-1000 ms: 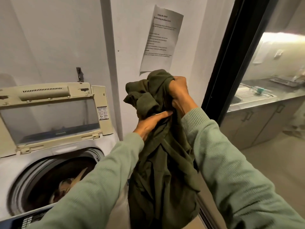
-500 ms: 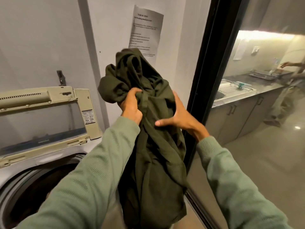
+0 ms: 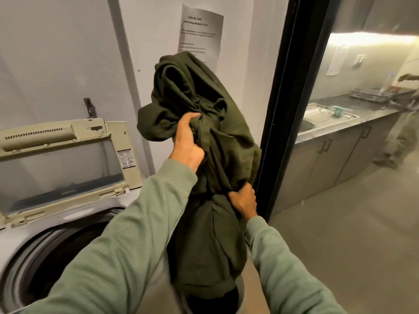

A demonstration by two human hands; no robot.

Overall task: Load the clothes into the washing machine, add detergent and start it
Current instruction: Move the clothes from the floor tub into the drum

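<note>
A pale wall (image 3: 56,53) fills the left and middle of the view. A black door frame (image 3: 285,98) stands along its right edge, and past the frame is a second room with a tiled floor (image 3: 340,234).

Low on the left stands a white top-loading washing machine (image 3: 20,241). Its round drum opening (image 3: 56,257) is dark and uncovered, and its cream lid (image 3: 68,137) is raised upright against the wall.

In the far room a long grey surface (image 3: 374,114) on cabinets holds a steel sink (image 3: 317,116) and a dish rack (image 3: 371,95). Another person (image 3: 405,132) stands at its far end, partly cut off by the picture edge.

A dark green garment (image 3: 204,109) is held up in the air in a crumpled bundle. It is in front of the wall, to the right of the machine and outside the drum. Its lower part hangs straight down between the two green sleeves.

The left hand (image 3: 187,143) is the higher one, and its grip is closed on a bunched fold near the middle of the garment. The right hand (image 3: 243,202) is lower, just beside the door frame, with its grip clenched round a gathered part of the cloth.

A printed notice (image 3: 201,30) is stuck to the wall behind the top of the garment, its text too blurred to read. A small dark hook (image 3: 90,108) sits on the wall above the lid.
</note>
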